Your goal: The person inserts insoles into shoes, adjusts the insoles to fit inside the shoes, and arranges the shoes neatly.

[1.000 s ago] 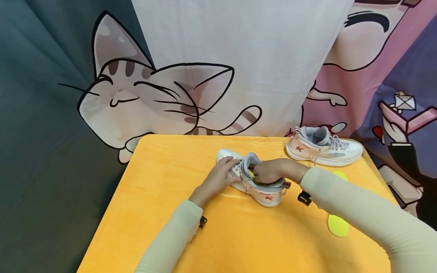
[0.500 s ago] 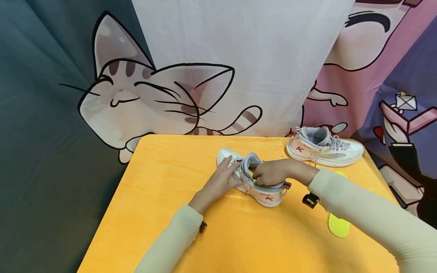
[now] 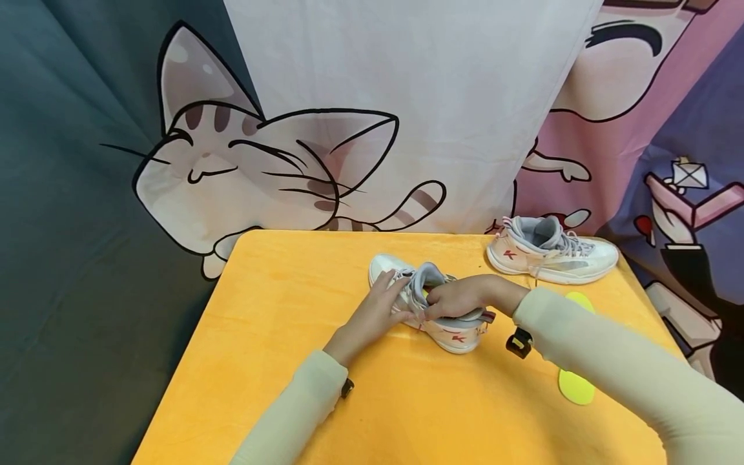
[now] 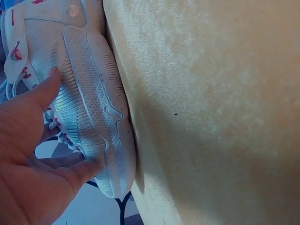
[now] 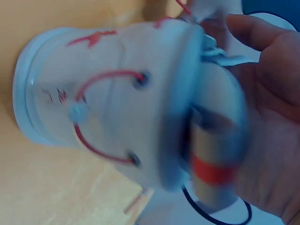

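A white sneaker (image 3: 456,337) with a red K-like mark stands on the yellow table, toe pointing back and left. My left hand (image 3: 374,310) holds its forefoot, the thumb on the near side and fingers across the toe and laces. In the left wrist view, the thumb and fingertips press the ribbed upper. My right hand (image 3: 459,297) reaches over the collar, its fingers down inside the opening and hidden. Its thumb lies near the laces. A bit of yellow-green insole (image 3: 425,294) shows inside. The right wrist view shows the heel (image 5: 98,98) with red cord.
A matching sneaker (image 3: 587,263) stands at the back right of the table (image 3: 261,323), toe to the right. Below it lies a yellow-green insole (image 3: 577,387), partly covered by the right sleeve. A curtain with cartoon cats (image 3: 244,174) hangs behind the table.
The right hand shifts slightly inside the shoe opening; its thumb now reaches out toward the laces. Less of the yellow-green insole shows. The left hand's thumb has moved slightly right along the shoe.
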Action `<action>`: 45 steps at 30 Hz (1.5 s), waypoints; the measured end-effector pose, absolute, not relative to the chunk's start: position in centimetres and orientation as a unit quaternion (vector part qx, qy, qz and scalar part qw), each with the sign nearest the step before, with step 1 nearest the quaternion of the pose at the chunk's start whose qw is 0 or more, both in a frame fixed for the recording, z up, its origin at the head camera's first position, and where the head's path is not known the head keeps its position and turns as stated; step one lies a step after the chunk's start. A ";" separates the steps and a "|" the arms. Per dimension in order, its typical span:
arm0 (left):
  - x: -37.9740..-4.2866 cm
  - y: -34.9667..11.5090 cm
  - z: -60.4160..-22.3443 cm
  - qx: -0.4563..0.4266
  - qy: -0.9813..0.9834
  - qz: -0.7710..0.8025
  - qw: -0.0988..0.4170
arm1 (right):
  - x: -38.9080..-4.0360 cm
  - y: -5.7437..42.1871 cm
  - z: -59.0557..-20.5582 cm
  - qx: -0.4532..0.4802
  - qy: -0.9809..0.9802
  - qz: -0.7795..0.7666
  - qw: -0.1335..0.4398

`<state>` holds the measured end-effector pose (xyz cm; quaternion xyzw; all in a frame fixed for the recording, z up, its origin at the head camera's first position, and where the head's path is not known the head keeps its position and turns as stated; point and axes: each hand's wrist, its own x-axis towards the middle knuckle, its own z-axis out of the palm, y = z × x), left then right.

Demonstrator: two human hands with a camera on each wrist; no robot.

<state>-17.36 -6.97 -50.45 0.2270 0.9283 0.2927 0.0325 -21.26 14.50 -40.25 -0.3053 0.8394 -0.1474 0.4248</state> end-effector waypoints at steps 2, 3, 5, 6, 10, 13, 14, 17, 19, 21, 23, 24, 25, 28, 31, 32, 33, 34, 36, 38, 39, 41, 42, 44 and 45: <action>-17.3 -7.0 -50.5 0.226 0.928 0.294 0.033 | -21.1 14.2 -40.6 -0.299 0.844 -0.145 0.420; -17.3 -7.0 -50.5 0.226 0.928 0.295 0.034 | -21.0 14.1 -40.7 -0.294 0.847 -0.144 0.419; -17.2 -7.1 -50.5 0.223 0.929 0.293 0.035 | -20.9 13.9 -40.9 -0.291 0.852 -0.140 0.413; -17.2 -7.1 -50.5 0.222 0.929 0.293 0.035 | -20.8 13.9 -41.0 -0.291 0.853 -0.138 0.410; -17.2 -7.2 -50.6 0.220 0.930 0.291 0.038 | -20.7 13.8 -41.2 -0.291 0.856 -0.129 0.407; -17.2 -7.1 -50.7 0.222 0.929 0.294 0.039 | -20.7 13.9 -41.1 -0.283 0.857 -0.133 0.410; -17.2 -7.1 -50.7 0.223 0.928 0.296 0.040 | -20.8 14.0 -41.1 -0.280 0.856 -0.135 0.412; -17.2 -7.0 -50.8 0.224 0.928 0.296 0.039 | -21.0 14.1 -40.8 -0.283 0.852 -0.130 0.420; -17.2 -7.0 -50.9 0.222 0.929 0.295 0.039 | -21.2 14.1 -40.4 -0.293 0.847 -0.122 0.426; -17.3 -7.0 -50.9 0.222 0.930 0.292 0.040 | -21.4 14.2 -40.0 -0.301 0.842 -0.116 0.432; -17.3 -7.0 -50.9 0.222 0.931 0.288 0.039 | -21.5 14.2 -39.4 -0.302 0.837 -0.117 0.441; -17.4 -7.0 -50.9 0.223 0.931 0.286 0.037 | -21.6 14.3 -39.1 -0.302 0.833 -0.120 0.447; -17.4 -7.1 -50.9 0.224 0.932 0.284 0.036 | -21.6 14.3 -38.8 -0.300 0.829 -0.123 0.455; -17.5 -7.1 -50.9 0.224 0.933 0.280 0.036 | -21.8 14.3 -37.6 -0.297 0.817 -0.124 0.477; -17.7 -7.1 -50.7 0.222 0.933 0.280 0.042 | -22.0 13.9 -36.4 -0.294 0.805 -0.114 0.502; -17.7 -7.0 -50.6 0.223 0.933 0.280 0.044 | -22.1 13.8 -36.0 -0.288 0.800 -0.111 0.514; -17.7 -7.0 -50.6 0.224 0.933 0.280 0.045 | -22.2 13.6 -35.7 -0.280 0.796 -0.109 0.525; -17.8 -7.0 -50.5 0.224 0.932 0.280 0.046 | -22.3 13.4 -35.4 -0.270 0.791 -0.108 0.539; -17.8 -7.0 -50.4 0.225 0.933 0.278 0.049 | -22.4 13.0 -34.9 -0.242 0.779 -0.107 0.568; -17.8 -7.0 -50.3 0.225 0.934 0.275 0.052 | -22.6 12.4 -34.7 -0.215 0.770 -0.108 0.591; -17.8 -7.0 -50.3 0.224 0.934 0.273 0.053 | -22.6 12.2 -34.6 -0.206 0.768 -0.108 0.597; -17.8 -7.0 -50.3 0.223 0.934 0.274 0.055 | -22.7 11.8 -34.7 -0.197 0.764 -0.108 0.605; -17.8 -7.0 -50.3 0.222 0.934 0.275 0.056 | -22.7 11.6 -34.9 -0.196 0.762 -0.106 0.607; -17.7 -7.0 -50.3 0.218 0.934 0.276 0.059 | -22.6 11.4 -35.6 -0.201 0.760 -0.106 0.609; -17.7 -7.0 -50.3 0.217 0.934 0.277 0.059 | -22.5 11.3 -36.0 -0.202 0.760 -0.107 0.608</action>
